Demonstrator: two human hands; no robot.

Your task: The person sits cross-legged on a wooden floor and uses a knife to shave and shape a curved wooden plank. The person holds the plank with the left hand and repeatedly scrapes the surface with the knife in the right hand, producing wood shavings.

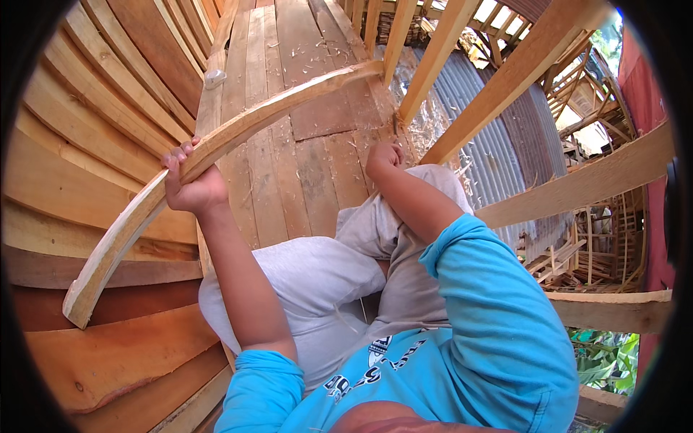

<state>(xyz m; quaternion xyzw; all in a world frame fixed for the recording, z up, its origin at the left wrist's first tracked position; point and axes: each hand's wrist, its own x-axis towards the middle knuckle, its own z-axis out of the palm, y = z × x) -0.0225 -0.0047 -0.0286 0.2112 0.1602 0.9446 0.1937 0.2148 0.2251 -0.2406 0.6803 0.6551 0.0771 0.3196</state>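
Note:
A long curved wooden beam (267,110), pale and freshly cut along one edge, slants from the lower left up to the upright posts at the far right. My left hand (196,180) is closed around it left of its middle, fingers over the top. The beam's near end hangs at the left over stacked boards, and its far end reaches a post. My right hand (386,155) is curled closed in front of my bent knee, low by the plank floor (310,169). Whatever it may hold is hidden from this view.
Curved wooden planks (94,137) line the left side. Upright wooden posts (433,61) and rails stand along the right, with corrugated metal sheets (505,130) beyond them. Wood shavings are scattered on the floor. A small clear object (214,78) lies by the left wall.

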